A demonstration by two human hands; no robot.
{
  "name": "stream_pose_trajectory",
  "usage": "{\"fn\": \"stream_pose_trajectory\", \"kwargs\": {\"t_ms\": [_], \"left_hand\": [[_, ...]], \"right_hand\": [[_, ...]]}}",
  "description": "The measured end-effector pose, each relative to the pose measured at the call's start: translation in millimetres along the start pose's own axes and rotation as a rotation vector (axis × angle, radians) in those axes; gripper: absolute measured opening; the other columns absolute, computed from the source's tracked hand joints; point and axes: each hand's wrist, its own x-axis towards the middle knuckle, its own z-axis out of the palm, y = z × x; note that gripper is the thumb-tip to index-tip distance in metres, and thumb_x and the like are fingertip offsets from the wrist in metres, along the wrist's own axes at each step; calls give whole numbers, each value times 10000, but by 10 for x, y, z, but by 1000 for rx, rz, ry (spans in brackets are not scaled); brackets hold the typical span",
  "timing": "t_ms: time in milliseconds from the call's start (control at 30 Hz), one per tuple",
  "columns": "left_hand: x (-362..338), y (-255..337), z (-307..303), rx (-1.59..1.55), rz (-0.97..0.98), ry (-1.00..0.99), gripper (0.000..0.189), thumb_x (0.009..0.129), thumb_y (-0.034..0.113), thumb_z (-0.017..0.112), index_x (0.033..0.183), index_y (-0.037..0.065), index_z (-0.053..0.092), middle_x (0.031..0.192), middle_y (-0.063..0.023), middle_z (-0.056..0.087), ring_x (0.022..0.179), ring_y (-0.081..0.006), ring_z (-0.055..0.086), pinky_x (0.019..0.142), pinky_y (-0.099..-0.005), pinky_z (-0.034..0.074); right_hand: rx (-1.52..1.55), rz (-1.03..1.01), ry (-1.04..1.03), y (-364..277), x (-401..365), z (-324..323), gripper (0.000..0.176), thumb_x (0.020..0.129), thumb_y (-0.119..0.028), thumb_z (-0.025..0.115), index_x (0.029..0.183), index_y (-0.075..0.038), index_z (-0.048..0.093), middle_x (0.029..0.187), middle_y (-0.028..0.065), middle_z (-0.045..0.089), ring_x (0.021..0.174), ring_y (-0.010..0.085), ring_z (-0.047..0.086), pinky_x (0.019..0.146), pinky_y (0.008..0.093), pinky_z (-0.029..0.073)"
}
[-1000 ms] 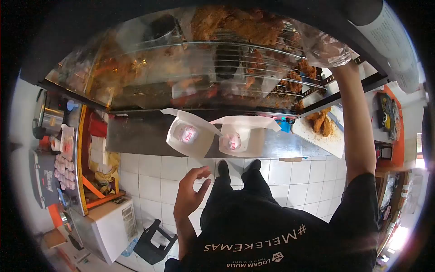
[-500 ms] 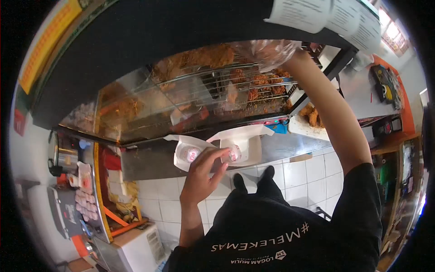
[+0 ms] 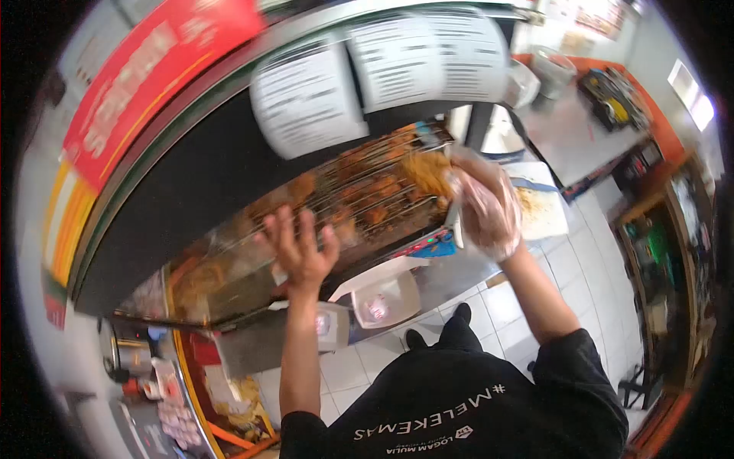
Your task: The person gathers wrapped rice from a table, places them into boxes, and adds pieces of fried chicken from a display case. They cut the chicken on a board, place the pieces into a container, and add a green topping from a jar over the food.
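A clear plastic glove covers my right hand point(image 3: 489, 206), which is closed on a golden piece of fried chicken point(image 3: 427, 173) at the right end of the display case point(image 3: 176, 115). My bare left hand point(image 3: 302, 249) is raised with fingers spread in front of the case's glass, holding nothing. Wire racks in the case carry more fried pieces point(image 3: 375, 187). Below, on the metal counter, stand two open white paper boxes, a right one point(image 3: 409, 302) and a left one point(image 3: 336, 336). Each has a small clear packet with pink print inside.
A white board point(image 3: 547, 222) with crumbs lies right of the case. Printed sheets point(image 3: 397, 61) hang along the case's top. A shelf unit point(image 3: 650, 229) stands at right, and a side table with wrapped portions point(image 3: 180, 424) at lower left.
My gloved right hand has come out of the case towards the right, with the fried chicken now visible in it. My left hand has risen from the boxes to the glass. The view has turned.
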Motion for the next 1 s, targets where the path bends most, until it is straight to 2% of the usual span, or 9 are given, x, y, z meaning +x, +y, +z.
{"fn": "stream_pose_trajectory", "kwargs": {"t_ms": [167,333,400,567,700,767,800,933,1000], "left_hand": [[27,39,145,151,23,56,623,1009,397,488,1542,81,429,1627,-217,291,1565,-424,134,1238,-633,39],[118,168,209,149,47,59,639,1023,382,478,1563,52,387,1651,-216,238,1571,-426,86,1231,-631,-3],[170,304,286,163,61,42,631,1015,379,475,1548,48,409,1638,-239,252,1562,-454,106,1229,-644,21],[360,725,492,161,74,33,639,995,370,497,1548,61,414,1640,-245,244,1562,-463,100,1231,-647,26],[486,1078,686,170,67,6,655,977,385,528,1546,79,419,1639,-236,247,1563,-458,100,1228,-652,24],[566,1248,779,153,62,-4,664,1008,400,513,1572,77,374,1656,-227,210,1567,-447,73,1220,-661,21],[588,1339,809,145,54,-10,669,1024,408,506,1585,77,352,1664,-223,192,1568,-441,59,1217,-666,19],[685,1703,815,69,-63,-56,662,985,269,601,1564,55,364,1653,-239,178,1555,-481,80,1201,-690,117],[765,1985,770,-9,-209,-89,670,985,250,610,1568,46,351,1654,-249,167,1550,-484,98,1201,-676,145]], "right_hand": [[-234,696,101,-71,-1107,-766,407,987,-8,605,1391,-24,555,1255,228,671,1179,379,653,1022,456,507],[-310,1254,-18,971,-2381,-1184,373,1009,-100,525,1373,-45,583,1275,184,674,1201,302,647,1039,401,493],[135,1261,221,1449,-2912,-1109,312,1022,-131,545,1301,-3,606,1253,182,678,1150,297,665,1011,398,508],[-457,731,-231,2191,-3089,-1012,359,911,57,516,1214,-71,661,1135,132,685,995,314,658,905,424,523],[-329,657,-430,2448,-3322,-778,390,886,19,517,1214,-134,662,1154,166,661,1075,356,635,908,472,534],[-227,1003,-539,2571,-3681,-627,407,880,14,515,1232,-148,641,1195,208,623,1060,401,629,884,492,542],[-341,755,-617,2465,-3602,-713,438,870,10,546,1263,-165,627,1236,241,592,1054,424,620,888,513,541],[-135,569,-612,2682,-3189,-1055,535,811,-90,682,1333,-174,600,1297,182,600,1239,415,560,1014,510,490],[-207,438,-860,2868,-3090,-1155,561,803,-95,691,1349,-180,598,1321,167,597,1315,396,512,1087,514,427]]}}
